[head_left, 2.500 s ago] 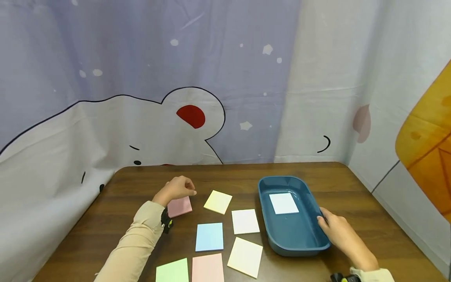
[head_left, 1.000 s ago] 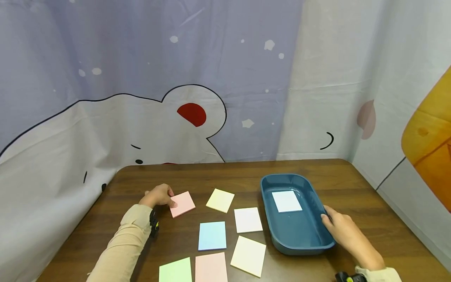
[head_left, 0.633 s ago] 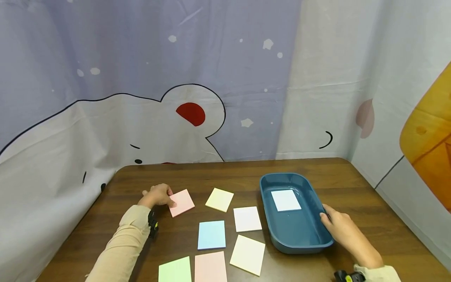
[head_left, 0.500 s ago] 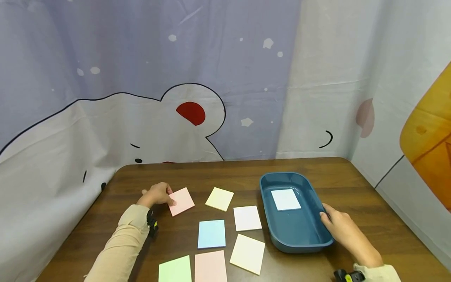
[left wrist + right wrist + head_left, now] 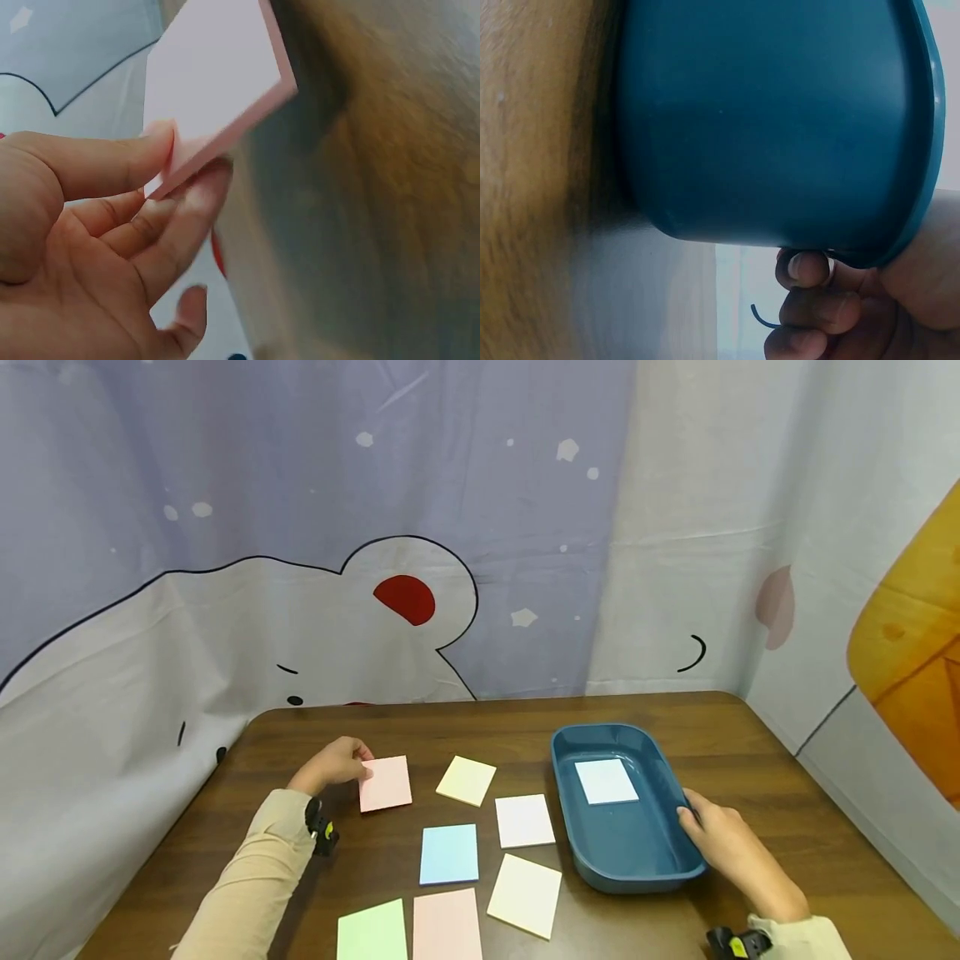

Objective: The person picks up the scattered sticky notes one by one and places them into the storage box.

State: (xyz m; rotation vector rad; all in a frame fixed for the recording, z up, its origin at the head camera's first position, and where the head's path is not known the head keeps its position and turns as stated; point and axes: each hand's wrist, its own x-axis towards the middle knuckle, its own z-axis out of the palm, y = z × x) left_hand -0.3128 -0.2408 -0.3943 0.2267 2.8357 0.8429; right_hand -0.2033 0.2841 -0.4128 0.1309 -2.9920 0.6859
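My left hand (image 5: 336,764) pinches a pink sticky note pad (image 5: 387,783) at its left side, at the far left of the table. In the left wrist view the thumb lies on the pad's (image 5: 214,71) face and the fingers are behind it, with the pad tilted. At the right, my right hand (image 5: 723,835) grips the right rim of a blue tray (image 5: 626,852). Its curled fingertips (image 5: 806,268) show beside the tray's outer wall in the right wrist view. A white note pad (image 5: 606,782) lies inside the tray, toward its far end.
Between the hands lie a small yellow pad (image 5: 466,780), a white pad (image 5: 524,821), a blue pad (image 5: 448,854) and a cream pad (image 5: 524,895). Nearer are a green pad (image 5: 372,933) and a larger pink pad (image 5: 447,927). A printed curtain (image 5: 525,527) hangs behind the wooden table (image 5: 510,718).
My left hand has gone from over the pink pad to its left side and now pinches it; the pad has turned a little. My right hand stays on the tray rim.
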